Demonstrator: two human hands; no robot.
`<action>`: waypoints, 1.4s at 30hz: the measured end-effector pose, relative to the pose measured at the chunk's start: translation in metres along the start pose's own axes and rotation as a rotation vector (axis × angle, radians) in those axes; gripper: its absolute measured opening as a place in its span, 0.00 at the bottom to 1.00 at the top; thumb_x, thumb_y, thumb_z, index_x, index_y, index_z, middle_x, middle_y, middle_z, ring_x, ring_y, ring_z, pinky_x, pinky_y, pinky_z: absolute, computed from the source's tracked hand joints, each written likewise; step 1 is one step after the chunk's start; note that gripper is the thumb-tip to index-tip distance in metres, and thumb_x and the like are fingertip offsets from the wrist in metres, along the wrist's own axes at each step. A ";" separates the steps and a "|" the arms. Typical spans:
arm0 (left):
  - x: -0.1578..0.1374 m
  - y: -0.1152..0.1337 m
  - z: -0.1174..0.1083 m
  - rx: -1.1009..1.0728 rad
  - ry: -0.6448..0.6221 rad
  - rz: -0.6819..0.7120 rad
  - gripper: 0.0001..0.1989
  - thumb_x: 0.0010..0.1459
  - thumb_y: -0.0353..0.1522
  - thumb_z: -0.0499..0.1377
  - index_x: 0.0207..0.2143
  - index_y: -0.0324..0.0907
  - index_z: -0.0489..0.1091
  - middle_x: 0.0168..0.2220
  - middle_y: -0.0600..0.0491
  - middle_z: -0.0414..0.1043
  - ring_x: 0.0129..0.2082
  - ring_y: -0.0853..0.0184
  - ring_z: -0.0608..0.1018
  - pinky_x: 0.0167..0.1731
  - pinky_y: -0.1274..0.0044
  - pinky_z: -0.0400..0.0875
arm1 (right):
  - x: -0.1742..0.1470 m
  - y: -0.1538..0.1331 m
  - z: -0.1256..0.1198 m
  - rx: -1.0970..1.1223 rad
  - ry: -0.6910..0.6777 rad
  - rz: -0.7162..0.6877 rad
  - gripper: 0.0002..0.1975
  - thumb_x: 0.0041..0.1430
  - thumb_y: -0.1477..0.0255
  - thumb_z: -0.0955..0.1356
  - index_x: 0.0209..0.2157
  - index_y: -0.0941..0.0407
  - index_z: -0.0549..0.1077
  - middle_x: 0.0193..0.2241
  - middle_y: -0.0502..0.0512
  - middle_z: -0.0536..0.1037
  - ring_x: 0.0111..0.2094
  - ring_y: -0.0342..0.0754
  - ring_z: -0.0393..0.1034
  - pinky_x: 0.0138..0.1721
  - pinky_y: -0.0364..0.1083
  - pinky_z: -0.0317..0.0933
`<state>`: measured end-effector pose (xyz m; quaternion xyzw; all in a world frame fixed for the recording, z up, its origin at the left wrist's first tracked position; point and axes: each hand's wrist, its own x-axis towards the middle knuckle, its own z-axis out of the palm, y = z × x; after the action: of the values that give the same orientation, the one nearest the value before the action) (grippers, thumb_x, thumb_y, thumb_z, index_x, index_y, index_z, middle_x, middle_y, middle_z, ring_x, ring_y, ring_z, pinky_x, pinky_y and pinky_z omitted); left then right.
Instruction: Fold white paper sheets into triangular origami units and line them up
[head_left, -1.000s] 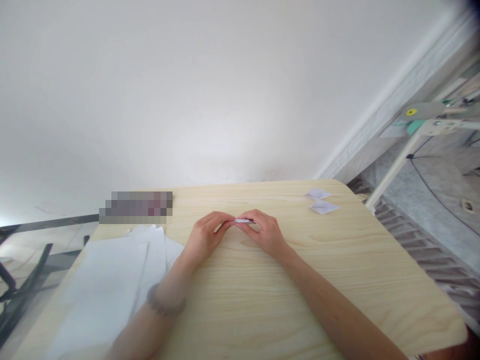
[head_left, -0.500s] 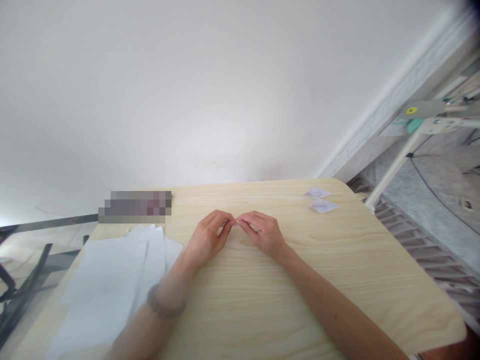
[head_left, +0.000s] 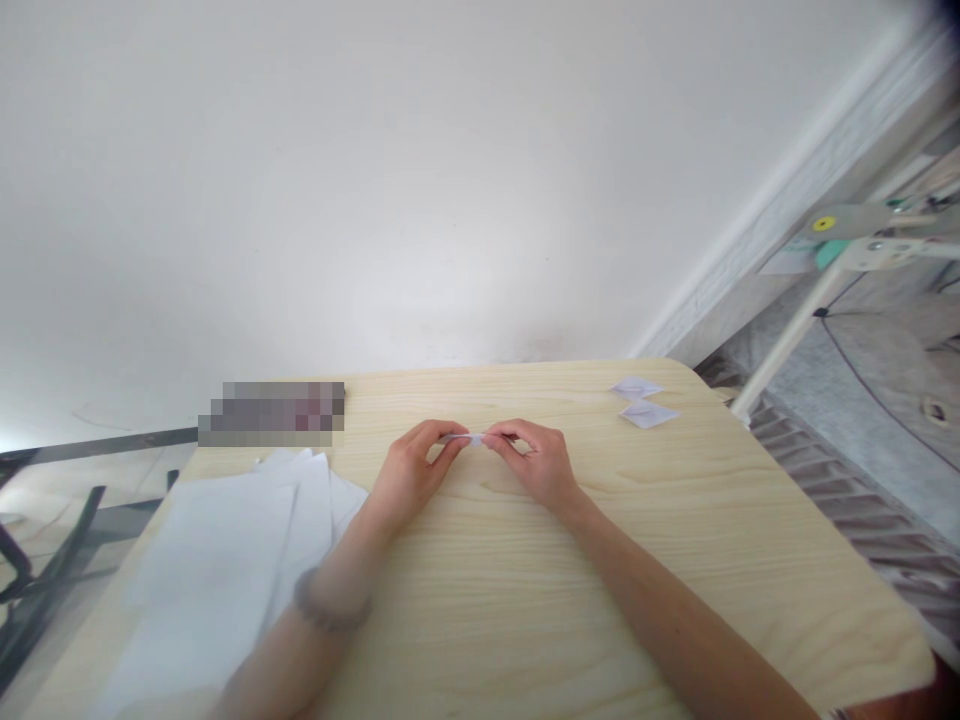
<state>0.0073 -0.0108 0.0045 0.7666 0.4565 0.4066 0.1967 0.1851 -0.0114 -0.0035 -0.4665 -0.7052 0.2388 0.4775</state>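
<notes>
A small piece of folded white paper (head_left: 475, 438) is held in the air over the middle of the table. My left hand (head_left: 416, 465) pinches its left end between thumb and fingers. At the other end, the thumb and fingertips of my right hand (head_left: 536, 462) are closed on it too. Only a short strip shows between the two pinches; the fingers cover the rest, so its full shape is hidden. Two folded paper pieces with pointed ends, a nearer one (head_left: 649, 413) and a farther one (head_left: 636, 387), lie at the back right.
Loose white sheets (head_left: 217, 540) overlap on the left side of the wooden table (head_left: 510, 620). A blurred-out object (head_left: 274, 413) lies at the back left. Behind the table rises a white wall (head_left: 450, 200). A white metal frame (head_left: 795, 330) stands off the right edge.
My fingertips have drawn slightly apart, the right hand shifting a little to the right. More of the white paper now shows between them.
</notes>
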 end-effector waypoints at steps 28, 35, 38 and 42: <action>0.000 0.001 0.001 -0.133 -0.042 -0.152 0.08 0.52 0.37 0.57 0.30 0.41 0.71 0.28 0.54 0.75 0.29 0.68 0.76 0.27 0.80 0.69 | 0.002 0.003 -0.001 0.124 -0.112 0.125 0.07 0.49 0.66 0.67 0.27 0.55 0.74 0.24 0.51 0.76 0.27 0.44 0.70 0.30 0.42 0.64; 0.001 0.001 -0.003 -0.387 -0.066 -0.316 0.11 0.52 0.37 0.57 0.31 0.38 0.73 0.27 0.50 0.77 0.29 0.65 0.78 0.31 0.76 0.73 | 0.002 0.006 -0.004 0.216 -0.133 0.224 0.08 0.49 0.65 0.68 0.29 0.53 0.76 0.27 0.51 0.79 0.29 0.47 0.73 0.31 0.44 0.67; 0.002 0.000 -0.004 -0.464 -0.070 -0.340 0.12 0.53 0.37 0.57 0.33 0.37 0.73 0.27 0.49 0.77 0.29 0.65 0.78 0.32 0.76 0.73 | 0.002 0.005 -0.005 0.271 -0.168 0.265 0.10 0.52 0.64 0.66 0.32 0.54 0.76 0.27 0.52 0.79 0.29 0.47 0.74 0.31 0.44 0.67; 0.003 -0.003 -0.004 -0.525 -0.036 -0.402 0.12 0.51 0.37 0.59 0.33 0.36 0.73 0.27 0.49 0.77 0.28 0.65 0.78 0.32 0.75 0.74 | 0.002 0.003 -0.005 0.317 -0.150 0.326 0.12 0.51 0.64 0.66 0.32 0.56 0.75 0.26 0.53 0.78 0.27 0.48 0.74 0.30 0.44 0.68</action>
<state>0.0032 -0.0072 0.0058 0.5915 0.4746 0.4498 0.4719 0.1907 -0.0082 -0.0030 -0.4744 -0.6080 0.4544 0.4460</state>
